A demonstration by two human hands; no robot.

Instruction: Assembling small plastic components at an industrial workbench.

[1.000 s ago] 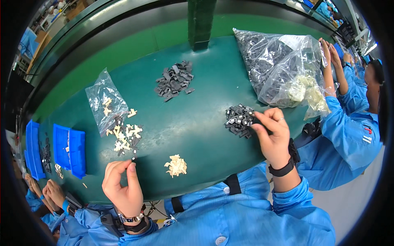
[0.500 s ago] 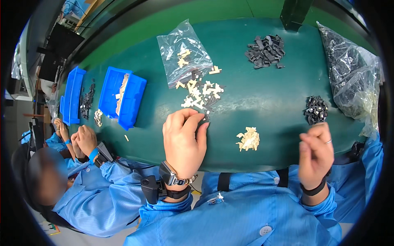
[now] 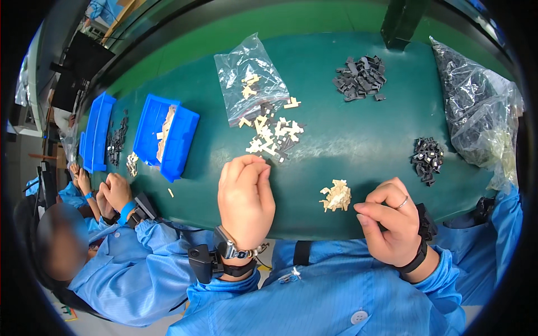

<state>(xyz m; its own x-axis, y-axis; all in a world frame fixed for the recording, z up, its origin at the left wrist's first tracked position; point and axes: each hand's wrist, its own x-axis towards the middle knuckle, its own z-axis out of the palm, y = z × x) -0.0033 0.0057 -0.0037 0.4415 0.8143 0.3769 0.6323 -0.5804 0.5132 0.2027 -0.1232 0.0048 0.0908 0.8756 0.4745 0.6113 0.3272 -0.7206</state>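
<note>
My left hand (image 3: 245, 201) is closed in a pinch at the near edge of a mixed pile of cream and black plastic pieces (image 3: 274, 136). Whatever its fingertips hold, if anything, is hidden. My right hand (image 3: 389, 224), also pinched, points left toward a small heap of cream plastic pieces (image 3: 337, 196). I cannot make out anything between its finger and thumb. Behind it to the right lies a heap of small black pieces (image 3: 427, 158) with light spots. A clear zip bag (image 3: 244, 67) with a few cream pieces in it lies beyond the mixed pile.
Dark grey parts (image 3: 361, 77) are heaped at the far right, near a dark post (image 3: 399, 25). A large clear bag of black parts (image 3: 473, 101) rests at the right edge. Blue bins (image 3: 182, 140) stand on the left, where a co-worker's hands (image 3: 115, 193) are busy.
My right hand has moved left from the small black heap to beside the cream heap, its fingers pinched. My left hand has drawn slightly back toward me from the mixed pile.
</note>
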